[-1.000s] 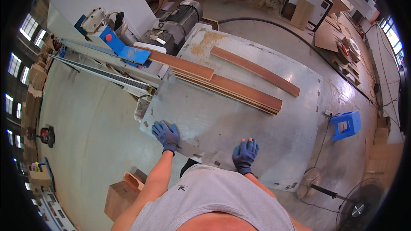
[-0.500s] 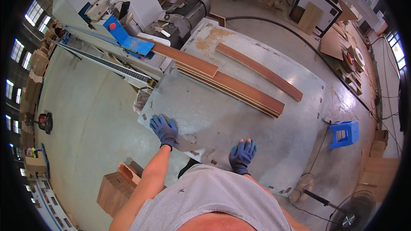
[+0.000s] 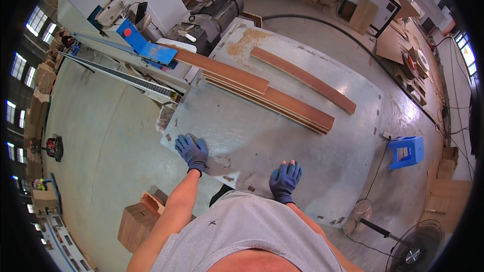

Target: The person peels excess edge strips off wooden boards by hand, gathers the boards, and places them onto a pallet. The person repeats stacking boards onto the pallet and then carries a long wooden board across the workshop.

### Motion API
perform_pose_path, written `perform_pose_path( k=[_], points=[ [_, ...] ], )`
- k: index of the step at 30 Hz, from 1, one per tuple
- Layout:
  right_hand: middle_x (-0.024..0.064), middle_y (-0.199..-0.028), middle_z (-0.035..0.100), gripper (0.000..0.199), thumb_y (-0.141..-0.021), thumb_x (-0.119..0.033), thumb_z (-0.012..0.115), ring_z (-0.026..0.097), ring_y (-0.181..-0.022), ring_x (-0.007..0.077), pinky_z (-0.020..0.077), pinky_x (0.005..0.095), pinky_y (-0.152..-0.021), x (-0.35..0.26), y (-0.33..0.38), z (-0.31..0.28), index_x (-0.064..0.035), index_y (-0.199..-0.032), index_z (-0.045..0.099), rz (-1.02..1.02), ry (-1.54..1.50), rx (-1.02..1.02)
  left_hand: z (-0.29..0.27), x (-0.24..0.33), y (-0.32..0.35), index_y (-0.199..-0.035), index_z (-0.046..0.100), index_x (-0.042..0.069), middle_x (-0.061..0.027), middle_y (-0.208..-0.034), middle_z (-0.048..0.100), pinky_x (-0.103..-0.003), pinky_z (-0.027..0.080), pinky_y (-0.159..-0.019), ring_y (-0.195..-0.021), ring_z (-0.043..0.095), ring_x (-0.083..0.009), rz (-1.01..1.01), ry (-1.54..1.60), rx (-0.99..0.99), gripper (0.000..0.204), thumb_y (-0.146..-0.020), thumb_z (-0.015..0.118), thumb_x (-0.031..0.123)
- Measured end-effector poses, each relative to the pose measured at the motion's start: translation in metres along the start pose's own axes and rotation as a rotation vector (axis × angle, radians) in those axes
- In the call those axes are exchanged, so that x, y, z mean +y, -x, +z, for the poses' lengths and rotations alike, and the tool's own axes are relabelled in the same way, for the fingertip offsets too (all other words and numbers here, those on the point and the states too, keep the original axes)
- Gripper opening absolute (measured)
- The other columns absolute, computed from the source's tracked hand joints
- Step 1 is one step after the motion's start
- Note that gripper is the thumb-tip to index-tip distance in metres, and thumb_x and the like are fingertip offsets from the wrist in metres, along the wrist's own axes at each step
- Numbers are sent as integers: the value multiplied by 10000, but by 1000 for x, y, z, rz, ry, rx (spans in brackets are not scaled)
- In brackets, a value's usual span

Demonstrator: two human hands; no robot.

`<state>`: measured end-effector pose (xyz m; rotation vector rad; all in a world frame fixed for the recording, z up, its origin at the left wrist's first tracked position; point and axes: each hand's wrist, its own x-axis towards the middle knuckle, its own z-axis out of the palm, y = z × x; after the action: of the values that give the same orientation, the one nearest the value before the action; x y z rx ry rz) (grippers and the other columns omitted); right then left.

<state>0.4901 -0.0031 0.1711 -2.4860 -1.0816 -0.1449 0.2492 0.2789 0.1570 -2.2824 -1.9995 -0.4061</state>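
Observation:
My left hand [image 3: 191, 152], in a blue work glove, lies flat with fingers spread on the left corner of the grey metal table [image 3: 242, 143]. Toward the front edge my right hand [image 3: 285, 180], gloved alike with bare fingertips showing, rests palm down on the same surface. Neither hand holds anything. Beyond them lies a stack of reddish-brown boards [image 3: 297, 108]. One upper board [image 3: 222, 70] reaches from under the blue machine guard [image 3: 154, 53] and overlaps that stack. A single separate board [image 3: 302, 79] lies on the table farther back.
A machine with a dark motor [image 3: 217, 15] stands at the far left of the table, near some sawdust [image 3: 247, 41]. At the right are a blue stool [image 3: 406, 152] and a standing fan [image 3: 413, 254]. Brown wooden blocks [image 3: 136, 226] stand by my left arm.
The upper board has slid out from the machine, toward the right along the stack. My hands have stayed in place; the view has shifted slightly.

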Motion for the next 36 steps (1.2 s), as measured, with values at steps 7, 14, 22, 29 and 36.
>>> perform_pose_path(
  k=[7, 14, 22, 29, 36],
  points=[
    [272, -1387, 545, 454, -833, -241, 669, 473, -1342, 477, 308, 620, -1166, -1, -1, -1, -42, -1240, 667, -17, 7, 20, 2, -2, 2, -1442, 509, -21, -340, -1549, 399, -640, 189, -1212, -1441, 315, -566, 7, 4, 9, 686, -954, 602, 452],
    [269, -1385, 547, 442, -838, -235, 664, 479, -1338, 475, 316, 619, -1160, -1, -1, -2, -41, -1235, 670, -11, 3, 28, 0, 0, 2, -1443, 509, -21, -334, -1536, 410, -634, 203, -1206, -1426, 333, -557, 15, -11, 14, 689, -956, 606, 457],
    [277, -1383, 547, 435, -845, -231, 659, 478, -1334, 482, 316, 625, -1155, 0, -1, -1, -35, -1233, 668, -18, 0, 27, 0, 0, 1, -1445, 508, -24, -333, -1543, 404, -632, 198, -1210, -1432, 328, -552, 13, -7, 5, 698, -951, 612, 458],
    [269, -1388, 545, 436, -840, -231, 676, 467, -1352, 475, 298, 624, -1177, 0, 1, 2, -33, -1229, 678, -8, 0, 29, -1, 0, 1, -1442, 515, -20, -338, -1541, 407, -633, 198, -1210, -1437, 325, -555, 9, 0, 0, 694, -953, 612, 463],
    [273, -1383, 547, 435, -837, -223, 674, 476, -1339, 478, 306, 624, -1170, -1, 1, 1, -31, -1228, 677, -11, -4, 29, -2, -1, 1, -1453, 509, -16, -334, -1544, 407, -632, 197, -1213, -1441, 322, -555, 3, -2, -10, 701, -957, 607, 468]
  ],
)
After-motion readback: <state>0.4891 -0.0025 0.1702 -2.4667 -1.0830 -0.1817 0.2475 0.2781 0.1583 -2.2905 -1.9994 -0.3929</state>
